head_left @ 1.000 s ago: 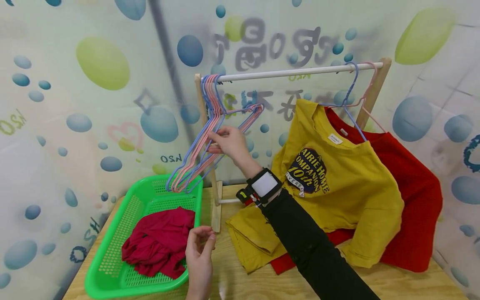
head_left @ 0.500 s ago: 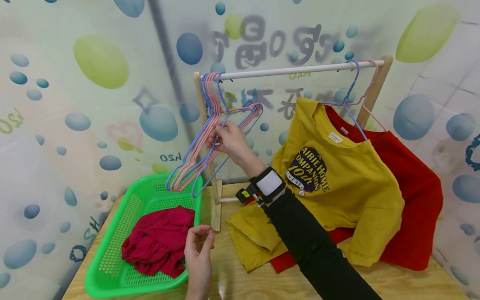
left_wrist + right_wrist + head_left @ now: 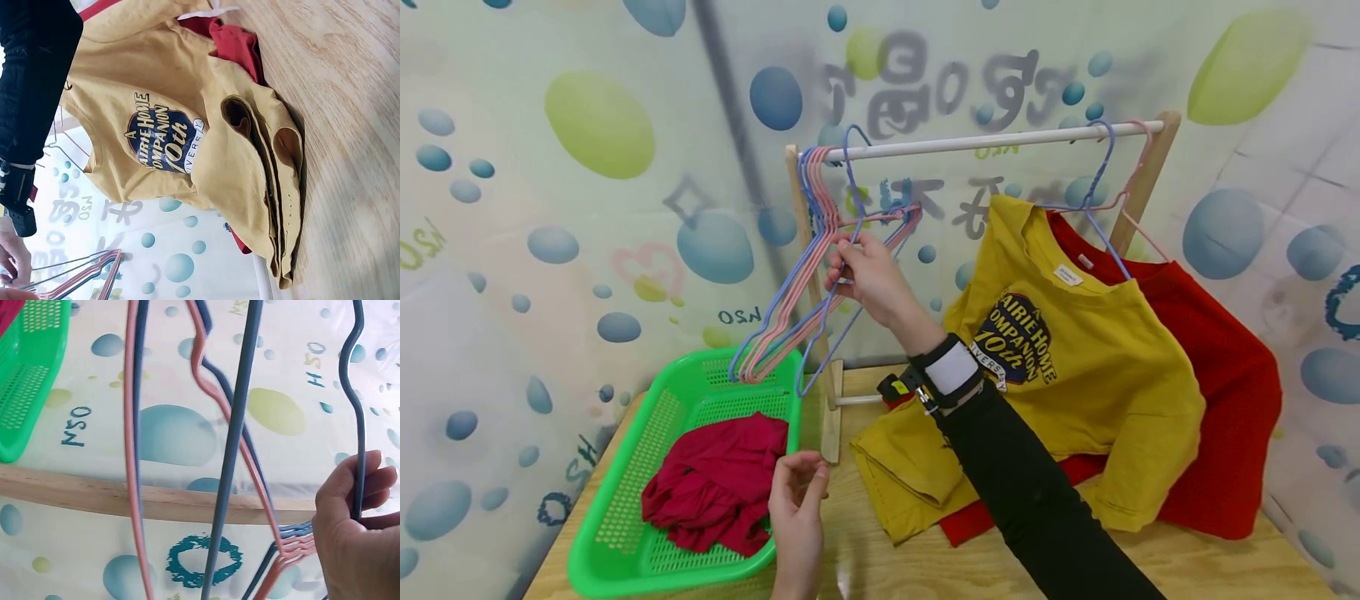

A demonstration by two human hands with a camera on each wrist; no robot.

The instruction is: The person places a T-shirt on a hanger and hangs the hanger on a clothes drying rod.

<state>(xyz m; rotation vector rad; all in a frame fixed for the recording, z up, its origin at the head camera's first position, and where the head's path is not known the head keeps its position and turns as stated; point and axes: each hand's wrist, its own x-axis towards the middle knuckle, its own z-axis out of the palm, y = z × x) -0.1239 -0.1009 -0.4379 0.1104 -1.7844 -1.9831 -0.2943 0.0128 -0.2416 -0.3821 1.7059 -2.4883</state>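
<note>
In the head view my right hand (image 3: pixel 872 279) grips a blue clothes hanger (image 3: pixel 852 179) by its sloping arm. The hanger's hook rises above the line of the white rail (image 3: pixel 985 144), to the right of a bunch of pink and blue hangers (image 3: pixel 825 196). The right wrist view has the fingers curled round the bent blue bar. Below, my left hand (image 3: pixel 797 508) hovers by the basket's right side, fingers loosely curled and holding nothing. A green basket (image 3: pixel 685 581) holds a crumpled crimson garment (image 3: pixel 722 475).
On the rack's right, a yellow T-shirt (image 3: pixel 1105 367) with a printed badge hangs on a blue hanger, before a red shirt (image 3: pixel 1240 400) on a pink one. Their lower parts lie on the wooden table (image 3: pixel 880 575). A patterned curtain (image 3: pixel 550 333) stands behind.
My right hand has drawn the blue hanger rightward, apart from the bunch, and its hook has risen above the rail. My left hand stays in place.
</note>
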